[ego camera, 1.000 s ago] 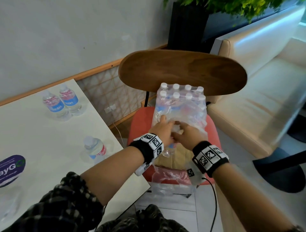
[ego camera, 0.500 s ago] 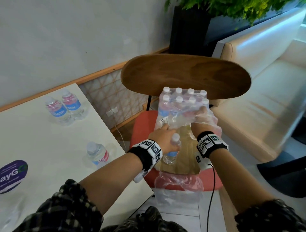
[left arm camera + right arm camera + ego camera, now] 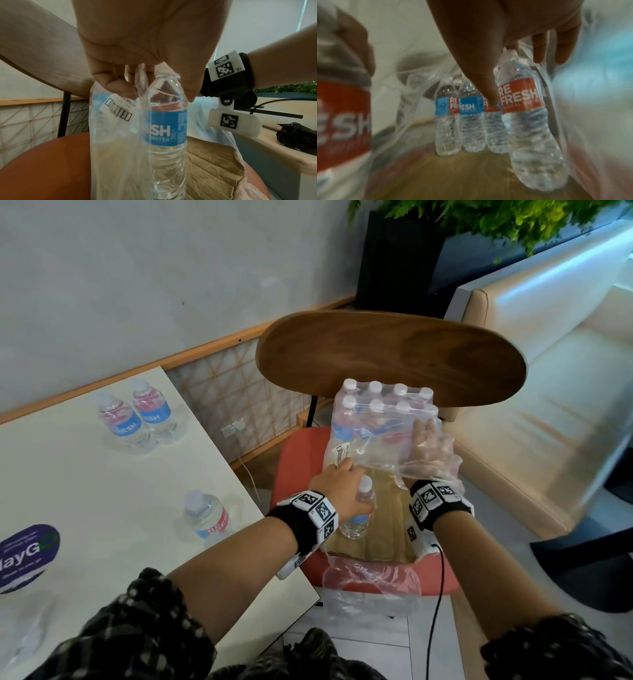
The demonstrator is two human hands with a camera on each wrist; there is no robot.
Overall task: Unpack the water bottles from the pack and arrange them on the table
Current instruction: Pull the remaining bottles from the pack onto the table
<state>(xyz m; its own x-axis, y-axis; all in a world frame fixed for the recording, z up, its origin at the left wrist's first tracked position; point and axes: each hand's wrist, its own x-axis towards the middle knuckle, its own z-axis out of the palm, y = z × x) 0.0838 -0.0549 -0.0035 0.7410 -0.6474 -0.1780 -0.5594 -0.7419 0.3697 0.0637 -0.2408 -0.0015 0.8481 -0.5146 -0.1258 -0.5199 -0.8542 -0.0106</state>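
A shrink-wrapped pack of water bottles (image 3: 383,419) stands on a cardboard tray (image 3: 387,525) on a red chair seat (image 3: 294,460). My left hand (image 3: 337,484) grips the neck of a loose bottle (image 3: 359,515) standing on the tray at the pack's torn front. In the left wrist view that bottle (image 3: 166,128) is upright, and a fold of clear wrap (image 3: 116,148) is caught under my fingers (image 3: 116,83). My right hand (image 3: 428,450) is inside the wrap at the pack's right side with its fingers spread. Its thumb (image 3: 488,83) hangs beside a red-labelled bottle (image 3: 525,108).
The white table (image 3: 68,481) lies to the left. Two bottles (image 3: 137,416) stand at its far side and one bottle (image 3: 205,515) near its right edge. A wooden chair back (image 3: 390,357) rises behind the pack. A beige sofa (image 3: 548,405) is on the right.
My right hand left the pack's front and slid under the wrap toward the right rear bottles. My left hand drew one bottle out onto the bare tray.
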